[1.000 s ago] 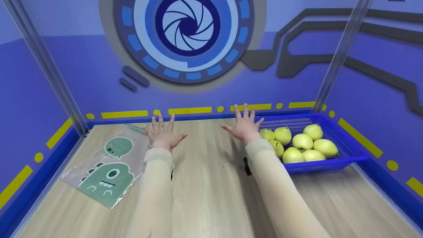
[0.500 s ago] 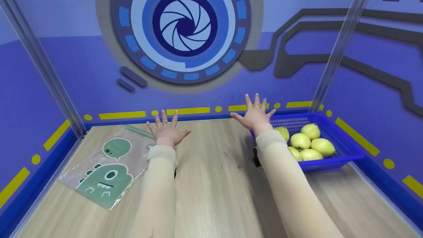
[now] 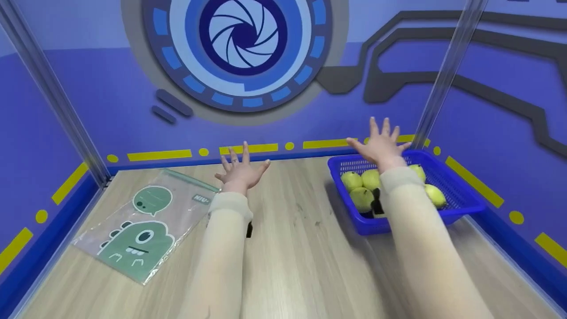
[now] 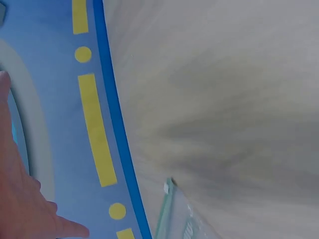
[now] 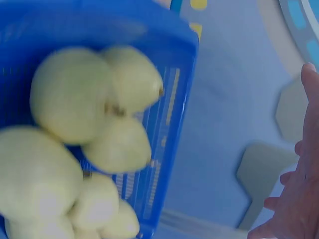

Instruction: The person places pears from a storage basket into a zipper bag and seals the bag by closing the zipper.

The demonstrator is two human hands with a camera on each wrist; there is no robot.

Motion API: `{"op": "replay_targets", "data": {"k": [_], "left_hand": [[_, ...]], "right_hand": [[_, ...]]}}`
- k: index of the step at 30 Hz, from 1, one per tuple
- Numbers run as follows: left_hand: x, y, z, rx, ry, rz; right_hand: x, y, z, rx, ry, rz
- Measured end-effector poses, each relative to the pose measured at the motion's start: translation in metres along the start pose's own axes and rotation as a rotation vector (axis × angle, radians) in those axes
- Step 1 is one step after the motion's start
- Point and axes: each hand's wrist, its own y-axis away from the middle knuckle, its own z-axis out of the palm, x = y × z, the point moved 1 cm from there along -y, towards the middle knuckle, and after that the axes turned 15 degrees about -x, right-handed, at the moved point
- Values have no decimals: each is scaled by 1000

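My right hand is spread over the blue plastic basket, its fingers straight and holding nothing. Several yellow-green pears lie in that basket; my forearm hides some of them in the head view. From the right wrist, the pears fill much of the left side, apart from the hand. My left hand, also spread and holding nothing, is raised by the upper right corner of a clear zip bag with a green monster print. Only the tip of the bag enters the left wrist view.
A pale wood-grain table lies under everything. Blue printed panels stand along the back and both sides, with metal posts at the corners. Small black pieces show at both wrists.
My right hand has moved right, from the basket's left edge to over its middle. My left hand has shifted a little right, uncovering more of the bag's corner. The view has turned slightly right.
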Motion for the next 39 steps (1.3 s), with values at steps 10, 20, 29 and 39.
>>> {"op": "replay_targets", "data": {"k": [10, 20, 29, 39], "left_hand": [[26, 2, 14, -85, 360, 85], [58, 2, 34, -244, 690, 102], [80, 10, 57, -325, 906, 172], [103, 15, 101, -403, 1147, 118]], "right_hand": [[69, 12, -27, -60, -139, 90], [135, 35, -52, -74, -306, 143], [191, 58, -54, -49, -445, 176], [245, 75, -35, -59, -561, 263]]}}
